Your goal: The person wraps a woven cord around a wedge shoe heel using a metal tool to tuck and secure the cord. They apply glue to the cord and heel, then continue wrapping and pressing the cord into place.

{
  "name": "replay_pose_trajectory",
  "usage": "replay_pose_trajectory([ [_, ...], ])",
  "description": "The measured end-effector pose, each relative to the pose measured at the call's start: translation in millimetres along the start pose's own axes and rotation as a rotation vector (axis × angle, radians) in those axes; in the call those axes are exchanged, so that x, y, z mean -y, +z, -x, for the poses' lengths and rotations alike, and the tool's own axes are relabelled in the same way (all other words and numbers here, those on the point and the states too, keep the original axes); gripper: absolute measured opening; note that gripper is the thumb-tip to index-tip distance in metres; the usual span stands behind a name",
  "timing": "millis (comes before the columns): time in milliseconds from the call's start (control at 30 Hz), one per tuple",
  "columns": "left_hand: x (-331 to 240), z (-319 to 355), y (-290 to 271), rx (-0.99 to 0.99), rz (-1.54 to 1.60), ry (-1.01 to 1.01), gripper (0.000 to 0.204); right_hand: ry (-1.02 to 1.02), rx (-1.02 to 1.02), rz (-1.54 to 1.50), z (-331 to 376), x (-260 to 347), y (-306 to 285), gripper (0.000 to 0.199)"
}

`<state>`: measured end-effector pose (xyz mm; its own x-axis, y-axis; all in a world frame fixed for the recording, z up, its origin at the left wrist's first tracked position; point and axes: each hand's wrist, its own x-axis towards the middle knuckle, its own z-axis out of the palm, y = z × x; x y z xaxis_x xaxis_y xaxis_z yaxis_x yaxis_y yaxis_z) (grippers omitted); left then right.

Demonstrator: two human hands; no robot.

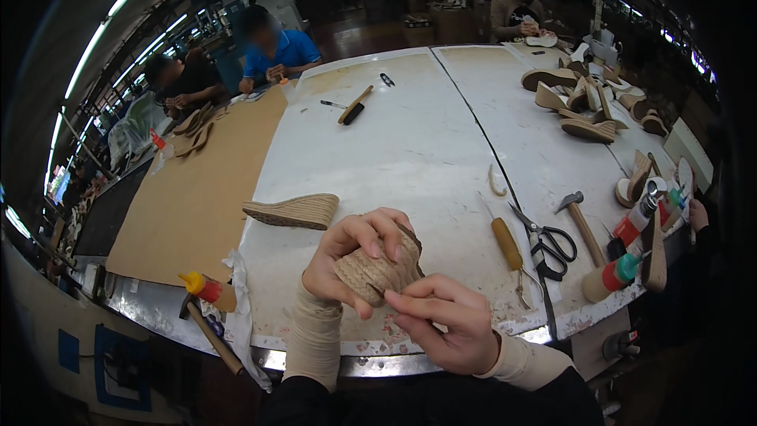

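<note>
My left hand (pixel 341 251) is wrapped round a wedge shoe sole (pixel 369 274) covered in tan braided rope, holding it tilted above the table's near edge. At the sole's right lower side, my right hand (pixel 451 323) is closed in a pinch, fingertips against the braid. Whatever lies between those fingertips is too small or hidden to make out. A second rope-covered wedge sole (pixel 298 211) rests on the white tabletop just beyond my left hand.
To the right lie a wooden-handled awl (pixel 506 243), black scissors (pixel 548 241), a hammer (pixel 582 222) and glue bottles (pixel 611 278). A yellow-capped bottle (pixel 209 290) and another hammer (pixel 211 335) are at left. Beyond are a brush (pixel 355 106), piled wedge shoes (pixel 587 128) and people working (pixel 276 51).
</note>
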<state>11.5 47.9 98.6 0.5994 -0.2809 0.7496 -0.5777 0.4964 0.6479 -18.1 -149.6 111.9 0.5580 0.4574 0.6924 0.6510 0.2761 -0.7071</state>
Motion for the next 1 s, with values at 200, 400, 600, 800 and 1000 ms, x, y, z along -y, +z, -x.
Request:
replay_pose_trajectory([
  [200,-0.2,-1.0,0.6,0.002,-0.022,0.015,0.065,-0.01,0.01,0.017,-1.4,-0.6,3.7,0.029],
  [400,-3.6,0.3,-2.0,0.019,-0.153,-0.021,0.058,-0.233,0.025,0.347,-3.2,-3.2,2.0,0.029],
  [600,0.2,5.9,-21.7,0.004,0.018,0.021,0.043,-0.157,0.026,0.253,11.7,-24.4,3.9,0.028],
  [800,7.6,16.7,-34.5,-0.058,0.279,0.018,0.036,0.125,-0.193,0.292,38.5,-61.9,-31.2,0.025],
  [1000,20.7,19.1,-36.1,-0.069,0.408,-0.047,0.038,0.259,-0.333,0.369,67.4,-103.5,-67.7,0.026],
])
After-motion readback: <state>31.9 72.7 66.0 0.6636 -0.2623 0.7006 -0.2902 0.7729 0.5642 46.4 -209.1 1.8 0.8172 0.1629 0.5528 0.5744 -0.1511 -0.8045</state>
